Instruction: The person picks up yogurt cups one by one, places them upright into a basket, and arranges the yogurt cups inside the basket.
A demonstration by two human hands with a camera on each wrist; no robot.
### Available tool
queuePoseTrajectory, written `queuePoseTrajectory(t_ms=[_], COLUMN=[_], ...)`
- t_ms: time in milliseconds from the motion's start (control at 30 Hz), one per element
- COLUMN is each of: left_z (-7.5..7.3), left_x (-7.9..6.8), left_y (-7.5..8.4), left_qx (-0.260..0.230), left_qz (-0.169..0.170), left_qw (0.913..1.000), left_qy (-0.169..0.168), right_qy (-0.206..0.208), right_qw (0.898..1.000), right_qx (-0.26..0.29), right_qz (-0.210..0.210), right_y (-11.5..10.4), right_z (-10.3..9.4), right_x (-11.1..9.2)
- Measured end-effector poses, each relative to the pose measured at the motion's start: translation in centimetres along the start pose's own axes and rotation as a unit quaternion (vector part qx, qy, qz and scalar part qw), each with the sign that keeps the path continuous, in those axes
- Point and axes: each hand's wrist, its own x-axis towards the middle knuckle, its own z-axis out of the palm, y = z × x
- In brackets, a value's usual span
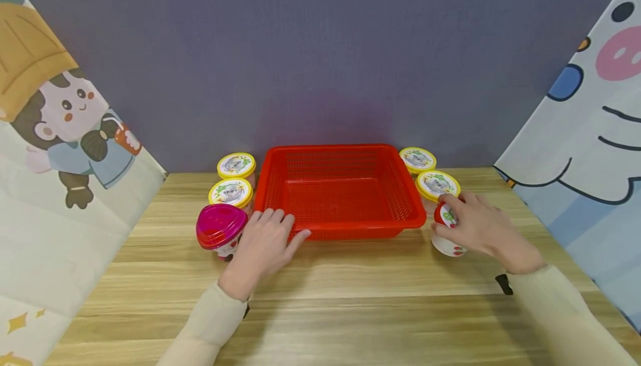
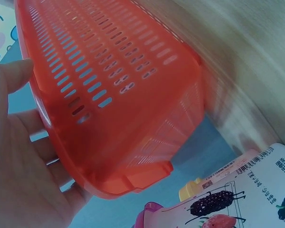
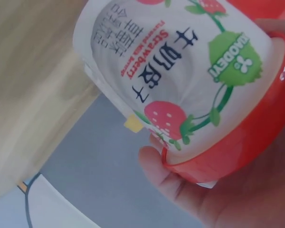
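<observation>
In the head view a red plastic basket (image 1: pixel 335 204) stands on the table. My left hand (image 1: pixel 265 241) rests over its front left corner, fingers across the rim and thumb spread along the front edge; the left wrist view shows the fingertips passing behind the rim. My right hand (image 1: pixel 481 227) grips a white cup with a red lid (image 1: pixel 448 243) from above, right of the basket. In the right wrist view strawberries and the word "Strawberry" are printed on this cup (image 3: pixel 180 80), and fingers surround its lid. A cup with a magenta lid (image 1: pixel 222 227) stands beside my left hand.
Two yellow-lidded tubs (image 1: pixel 236 166) stand left of the basket, behind the magenta-lidded cup. Two more yellow-lidded tubs (image 1: pixel 438 184) stand at its right, behind the held cup. A grey panel (image 1: pixel 320 60) rises at the table's back; printed cloths (image 1: pixel 601 132) flank both sides.
</observation>
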Motion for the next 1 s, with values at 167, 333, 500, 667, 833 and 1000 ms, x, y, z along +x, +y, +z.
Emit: queuePoseTrajectory(t_ms=[167, 333, 500, 667, 833, 1000], left_z=[0.0, 0.0, 0.1, 0.1, 0.0, 0.1], left_x=[0.1, 0.1, 0.0, 0.0, -0.1, 0.0], left_y=[0.0, 0.0, 0.0, -0.1, -0.1, -0.1], left_qx=[-0.002, -0.002, -0.001, 0.0, -0.003, -0.004], left_qz=[0.0, 0.0, -0.002, -0.004, -0.004, -0.002], left_qw=[1.0, 1.0, 1.0, 0.9999, 0.9999, 0.9999], left_qy=[-0.001, 0.001, 0.0, -0.01, -0.014, -0.01], right_qy=[0.007, 0.015, 0.024, 0.04, 0.04, 0.037], right_qw=[1.0, 1.0, 0.999, 0.998, 0.998, 0.998], right_qx=[-0.002, -0.007, -0.013, -0.024, -0.043, -0.047], right_qz=[-0.011, -0.022, -0.027, -0.04, -0.036, -0.029], right_y=[0.0, 0.0, -0.3, -0.6, -1.2, -1.8], right_z=[-0.8, -1.7, -2.5, -3.4, -4.5, -5.6], right_x=[0.3, 0.4, 0.6, 0.8, 1.0, 1.2])
